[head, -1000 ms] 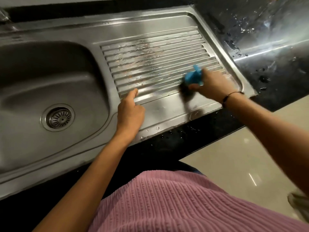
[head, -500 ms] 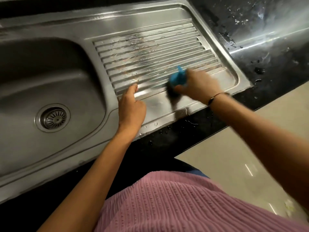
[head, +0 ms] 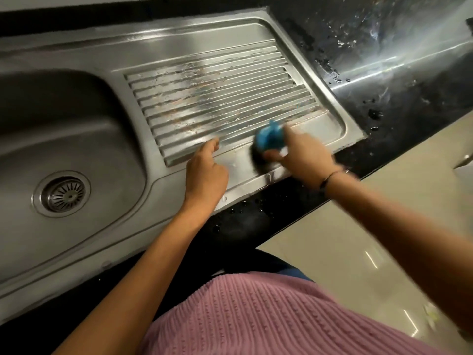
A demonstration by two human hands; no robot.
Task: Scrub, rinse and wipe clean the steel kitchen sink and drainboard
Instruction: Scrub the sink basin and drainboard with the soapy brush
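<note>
Scrubbing drainboard [head: 217,98] near its front edge.
Head view: right hand [head: 304,160] blurred, grip curled round blue scrubber [head: 268,140] pressed on steel; left hand [head: 204,172] rests flat beside it, fingers relaxed, holding nothing; sink [head: 64,139] at left on desk [head: 409,85].

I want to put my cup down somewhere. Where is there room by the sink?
The back of the drainboard, between the ridges and the dark wall edge, is bare steel. The black countertop to its right is bare but wet. The basin holds nothing. The front edge is crowded: the left hand rests there, and the right hand scrubs with a blue scrubber.
</note>
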